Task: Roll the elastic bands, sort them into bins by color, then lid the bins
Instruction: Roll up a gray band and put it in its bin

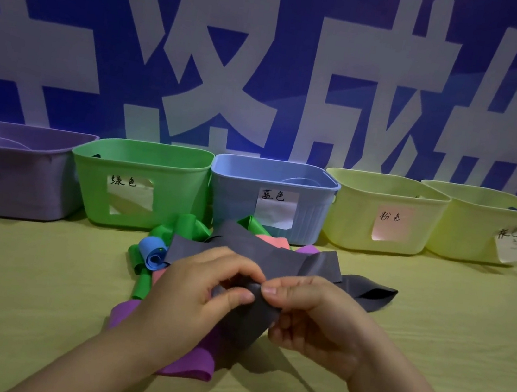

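The person is working on the rolling step: both hands are meeting at the centre of the view over a grey band (255, 255), whose near end they are pinching while the rest of it is trailing away toward one o'clock across the table (432, 320). The left hand (194, 289) is pressing thumb against forefinger on the band's edge, its other fingers curling loosely underneath; the right hand (310, 316) is pinching the same edge from the three o'clock side, fingers bunched together. No tight coil is showing yet, so the roll seems only to be starting. Loose bands are lying around the hands: a purple band (190, 362) at six o'clock, green bands (186, 225) at eleven o'clock, a blue band (151, 249) already curled at ten o'clock, and a pink band (272, 241) at twelve. Five open bins are standing in a row at twelve o'clock; the grey-labelled bin (478, 226) at two o'clock looks like the destination. The next move probably calls for turning the pinched edge over itself and keeping the coil tight while feeding in the trailing length.
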`<action>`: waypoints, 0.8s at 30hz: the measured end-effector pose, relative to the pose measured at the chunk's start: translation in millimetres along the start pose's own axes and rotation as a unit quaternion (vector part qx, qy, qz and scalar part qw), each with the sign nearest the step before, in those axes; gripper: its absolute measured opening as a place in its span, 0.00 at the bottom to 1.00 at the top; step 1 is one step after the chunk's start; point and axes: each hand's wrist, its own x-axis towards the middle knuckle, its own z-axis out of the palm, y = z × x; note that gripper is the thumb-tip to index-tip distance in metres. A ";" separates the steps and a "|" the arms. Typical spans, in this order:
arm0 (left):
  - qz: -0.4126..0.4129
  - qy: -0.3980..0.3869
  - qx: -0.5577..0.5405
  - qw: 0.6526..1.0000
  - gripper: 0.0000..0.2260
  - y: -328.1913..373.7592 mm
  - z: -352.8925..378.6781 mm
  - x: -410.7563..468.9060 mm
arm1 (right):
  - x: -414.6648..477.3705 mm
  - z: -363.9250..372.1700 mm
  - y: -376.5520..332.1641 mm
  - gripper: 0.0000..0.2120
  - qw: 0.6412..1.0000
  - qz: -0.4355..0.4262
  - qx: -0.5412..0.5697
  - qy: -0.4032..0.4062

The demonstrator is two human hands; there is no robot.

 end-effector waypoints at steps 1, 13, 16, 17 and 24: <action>-0.001 0.005 0.007 1.000 0.09 -0.8 -0.2 0.4 | 0.5 -0.3 0.6 0.03 1.000 0.006 0.005 0.000; 0.025 -0.004 0.108 0.994 0.03 -10.6 4.7 -0.4 | 2.9 1.7 6.0 0.07 0.981 -0.078 -0.163 0.069; 0.003 -0.002 0.109 0.994 0.05 -15.0 5.2 -0.6 | 3.8 4.6 9.4 0.05 0.935 -0.157 -0.295 0.120; -0.003 -0.001 0.102 0.995 0.06 -15.8 5.2 -1.0 | 4.4 4.1 10.5 0.04 0.924 -0.167 -0.320 0.130; -0.065 0.015 -0.027 0.997 0.10 -9.7 6.3 -1.3 | 2.6 -2.9 5.8 0.09 0.942 -0.112 -0.303 0.087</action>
